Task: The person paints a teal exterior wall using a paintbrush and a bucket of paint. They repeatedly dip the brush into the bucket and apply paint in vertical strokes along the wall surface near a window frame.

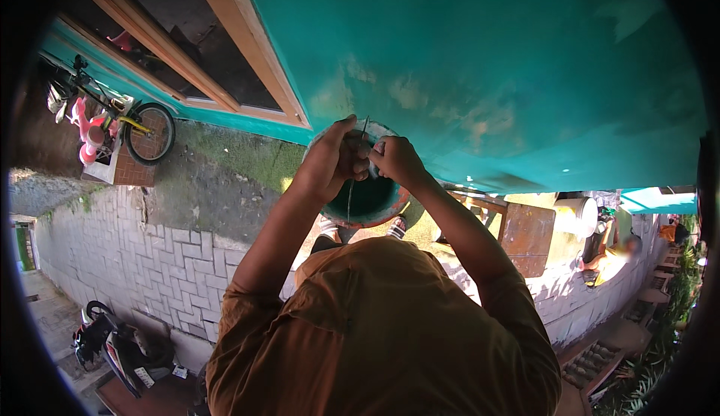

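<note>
Bucket (367,199) under both hands, teal wall (487,64) beside, paved yard (142,258) below; contents unclear.

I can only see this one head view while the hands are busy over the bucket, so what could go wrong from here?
1. Both hands, left hand and right hand, pinch a small item with a thin wire; what it is cannot be told, and it could slip into the green bucket.
2. The thin stream falls near the bucket's inner wall and might splash onto the sandalled feet below.
</note>
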Motion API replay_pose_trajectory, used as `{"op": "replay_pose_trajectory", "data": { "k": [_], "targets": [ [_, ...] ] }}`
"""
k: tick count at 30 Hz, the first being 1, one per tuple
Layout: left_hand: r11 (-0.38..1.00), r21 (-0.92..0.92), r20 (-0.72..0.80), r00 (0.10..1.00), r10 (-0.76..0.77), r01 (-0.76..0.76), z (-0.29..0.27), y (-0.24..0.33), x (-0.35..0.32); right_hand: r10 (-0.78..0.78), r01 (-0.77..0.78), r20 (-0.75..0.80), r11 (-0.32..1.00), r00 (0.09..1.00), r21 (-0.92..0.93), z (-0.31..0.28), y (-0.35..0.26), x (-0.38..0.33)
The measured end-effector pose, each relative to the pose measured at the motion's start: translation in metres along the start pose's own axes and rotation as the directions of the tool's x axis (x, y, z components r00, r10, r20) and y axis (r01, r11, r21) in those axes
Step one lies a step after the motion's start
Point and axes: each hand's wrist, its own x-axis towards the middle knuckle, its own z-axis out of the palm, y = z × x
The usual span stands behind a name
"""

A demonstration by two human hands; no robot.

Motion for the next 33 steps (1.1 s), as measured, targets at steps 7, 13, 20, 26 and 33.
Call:
{"op": "replay_pose_trajectory", "data": {
  "k": [7, 13, 20, 26, 33],
  "targets": [
    [1.0, 0.009, 0.083, 0.997, -0.001, 0.001, 0.013, 0.004, -0.006, 0.059, -0.055, 0.089, 0.997, 0.994, -0.046, 0.007, 0.008, 0.007],
    [0.999, 0.007, 0.073, 0.997, 0.034, -0.035, 0.012, 0.004, -0.006, 0.102, -0.105, 0.054, 0.993, 0.993, 0.048, -0.015, -0.016, -0.002],
    [0.995, -0.081, 0.081, 0.995, 0.056, -0.05, -0.005, 0.007, 0.005, 0.221, -0.242, 0.1, 0.867, 0.97, 0.436, -0.055, -0.035, -0.015],
    [0.991, -0.11, 0.055, 0.996, 0.076, -0.07, -0.013, 0.014, 0.004, 0.422, -0.355, 0.096, 0.593, 0.901, 0.723, -0.067, -0.017, -0.03],
    [0.988, -0.103, -0.047, 0.992, 0.115, -0.12, -0.005, 0.018, -0.002, 0.42, -0.343, 0.272, 0.101, 0.866, 0.934, -0.055, 0.041, -0.057]
  ]
}}
